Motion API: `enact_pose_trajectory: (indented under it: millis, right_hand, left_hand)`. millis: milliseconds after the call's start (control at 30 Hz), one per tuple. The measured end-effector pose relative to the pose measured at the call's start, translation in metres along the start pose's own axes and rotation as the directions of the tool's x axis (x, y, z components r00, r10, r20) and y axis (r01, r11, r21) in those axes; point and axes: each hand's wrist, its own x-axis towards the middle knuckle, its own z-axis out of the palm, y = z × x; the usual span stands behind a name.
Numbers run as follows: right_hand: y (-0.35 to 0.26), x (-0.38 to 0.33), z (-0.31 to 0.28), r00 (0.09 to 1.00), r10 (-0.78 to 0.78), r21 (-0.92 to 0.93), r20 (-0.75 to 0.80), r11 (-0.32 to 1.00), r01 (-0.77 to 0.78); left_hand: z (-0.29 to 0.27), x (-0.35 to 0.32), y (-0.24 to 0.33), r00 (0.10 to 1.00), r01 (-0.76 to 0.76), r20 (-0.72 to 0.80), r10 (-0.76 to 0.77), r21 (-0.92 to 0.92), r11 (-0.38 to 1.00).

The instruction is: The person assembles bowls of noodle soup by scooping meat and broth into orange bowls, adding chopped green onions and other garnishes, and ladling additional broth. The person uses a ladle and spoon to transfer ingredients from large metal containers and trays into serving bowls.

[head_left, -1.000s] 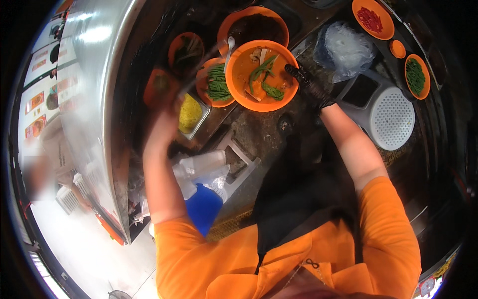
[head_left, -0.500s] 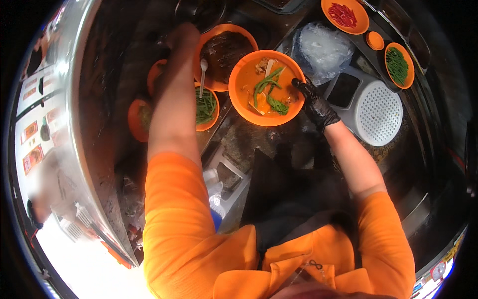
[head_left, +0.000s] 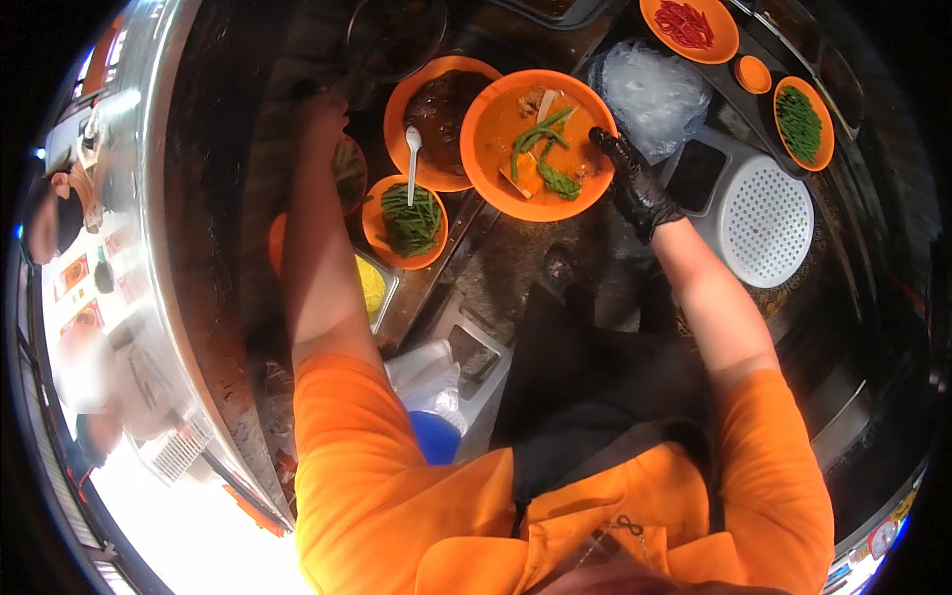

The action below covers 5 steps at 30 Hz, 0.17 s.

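My right hand (head_left: 637, 183), in a black glove, grips the right rim of an orange bowl (head_left: 476, 178). Orange-red soup fills it, with green beans, a leafy green and pale pieces on top. My left hand (head_left: 324, 111) is bare and reaches into the shade at the far left; its fingers are too dark to make out. Right of that hand stands another orange bowl (head_left: 399, 99) of dark brown sauce. A white spoon (head_left: 412, 164) lies across its edge and over a bowl of cut green beans (head_left: 412, 226) beside my left forearm.
At the far right are a plate of red strips (head_left: 684, 28), a small orange cup (head_left: 753, 74) and a dish of green beans (head_left: 799, 124). Clear plastic bags (head_left: 650, 99) lie near a perforated white stool (head_left: 766, 223). A steel counter edge (head_left: 164, 248) runs along the left; people are beyond it.
My left hand has moved left and a little nearer, away from the brown sauce bowl. More of the green bean bowl shows now. My right hand keeps its hold on the soup bowl.
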Motion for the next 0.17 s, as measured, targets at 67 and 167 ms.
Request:
enact_pose_trajectory:
  millis: [67, 167]
  right_hand:
    - [-0.014, 0.001, 0.016, 1.0, 0.007, 0.064, -0.004, 0.998, -0.006]
    - [-0.016, 0.014, 0.027, 0.999, 0.044, 0.093, 0.022, 0.995, -0.046]
  left_hand:
    - [-0.01, -0.037, 0.022, 0.996, 0.065, -0.041, -0.075, -0.205, 0.976]
    - [-0.025, -0.04, -0.006, 1.0, -0.011, 0.002, 0.012, -0.216, 0.976]
